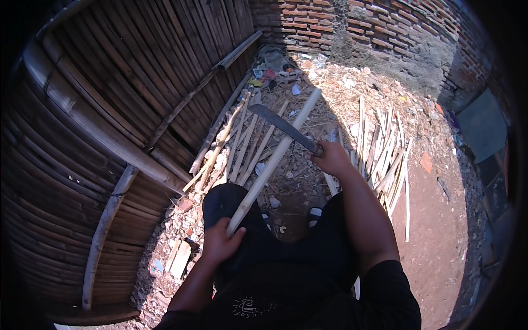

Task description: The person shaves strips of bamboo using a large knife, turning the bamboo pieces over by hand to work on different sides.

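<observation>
My left hand (221,242) is closed around the near end of a long, pale bamboo strip (273,160), above my left thigh. The strip slants up and away to the right over the littered ground. In my right hand (334,160) is the handle of a machete (280,123). Its dark, broad blade points to the far left and crosses over the strip about a third of the way from its far end. Whether the blade touches the strip, I cannot tell.
A slatted bamboo wall (154,66) rises on the left. Several split bamboo pieces (385,148) lie heaped on the right, and more sticks (250,146) rest on the left. A brick wall (379,27) closes the far side. Straw, rubble and scraps litter the ground.
</observation>
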Action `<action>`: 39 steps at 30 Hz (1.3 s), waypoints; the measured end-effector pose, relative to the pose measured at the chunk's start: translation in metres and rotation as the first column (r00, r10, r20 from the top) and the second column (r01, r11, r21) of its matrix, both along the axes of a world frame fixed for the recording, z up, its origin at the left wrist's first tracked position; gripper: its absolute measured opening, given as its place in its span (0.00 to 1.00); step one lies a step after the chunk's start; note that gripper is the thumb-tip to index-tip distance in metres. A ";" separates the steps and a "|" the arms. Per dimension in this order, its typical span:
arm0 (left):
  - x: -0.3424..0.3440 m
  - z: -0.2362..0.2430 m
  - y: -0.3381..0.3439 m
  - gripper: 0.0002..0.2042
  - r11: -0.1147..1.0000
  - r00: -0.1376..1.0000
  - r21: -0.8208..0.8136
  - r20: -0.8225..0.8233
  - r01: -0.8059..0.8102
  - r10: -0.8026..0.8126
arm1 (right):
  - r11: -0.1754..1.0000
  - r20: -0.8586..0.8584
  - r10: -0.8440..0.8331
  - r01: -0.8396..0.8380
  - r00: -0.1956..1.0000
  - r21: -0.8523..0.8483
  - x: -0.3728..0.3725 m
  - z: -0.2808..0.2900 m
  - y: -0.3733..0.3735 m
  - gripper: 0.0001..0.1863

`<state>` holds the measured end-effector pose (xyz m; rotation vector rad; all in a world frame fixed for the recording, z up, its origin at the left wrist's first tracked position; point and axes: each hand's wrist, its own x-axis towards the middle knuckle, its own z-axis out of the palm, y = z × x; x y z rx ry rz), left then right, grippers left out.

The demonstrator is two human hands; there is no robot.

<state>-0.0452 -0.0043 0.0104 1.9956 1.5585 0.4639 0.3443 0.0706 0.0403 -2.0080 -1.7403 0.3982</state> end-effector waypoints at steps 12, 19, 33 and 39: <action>-0.003 -0.002 0.000 0.21 1.000 1.000 -0.013 0.029 -0.004 0.004 | 0.815 0.249 0.579 -0.552 0.776 -0.175 -0.052 -0.022 -0.003 0.18; 0.000 -0.003 -0.001 0.22 1.000 0.999 0.004 0.039 -0.021 0.021 | 0.997 0.027 0.081 -0.080 0.996 -0.012 -0.001 -0.010 0.002 0.23; -0.007 -0.012 -0.003 0.24 0.995 1.000 0.097 -0.018 0.011 -0.009 | 0.843 0.233 0.538 -0.507 0.810 -0.183 -0.048 -0.005 -0.005 0.18; -0.002 -0.012 -0.003 0.24 0.996 1.000 0.090 0.013 -0.013 0.012 | 1.000 0.016 0.013 -0.013 1.000 0.023 0.009 -0.020 0.007 0.23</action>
